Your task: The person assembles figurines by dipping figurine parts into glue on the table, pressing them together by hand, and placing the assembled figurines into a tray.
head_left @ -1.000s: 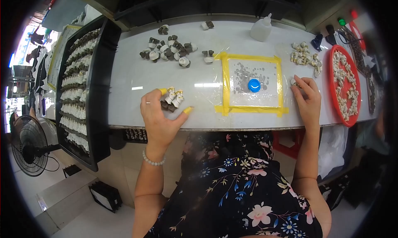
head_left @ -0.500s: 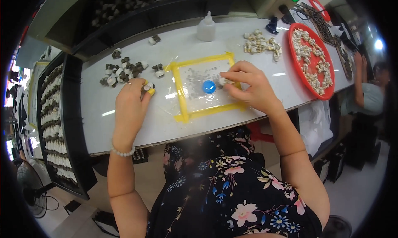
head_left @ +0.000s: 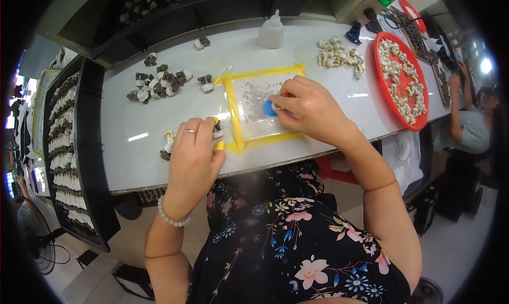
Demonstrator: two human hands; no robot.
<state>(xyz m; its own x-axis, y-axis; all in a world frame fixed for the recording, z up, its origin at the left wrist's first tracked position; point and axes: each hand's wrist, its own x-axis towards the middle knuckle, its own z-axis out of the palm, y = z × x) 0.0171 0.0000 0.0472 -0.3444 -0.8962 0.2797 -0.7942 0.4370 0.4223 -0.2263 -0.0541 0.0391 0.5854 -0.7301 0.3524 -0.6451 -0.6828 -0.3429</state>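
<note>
At the blue cap (head_left: 269, 109), a white piece (head_left: 276, 107) sits pinched in the right grip (head_left: 314, 110), a figurine (head_left: 218, 133) in the left grip (head_left: 193, 158).

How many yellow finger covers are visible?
2: both on the left hand, one cover on the thumb, another on a fingertip. Some fingertips there and on the right hand are hidden; more may exist.
</note>
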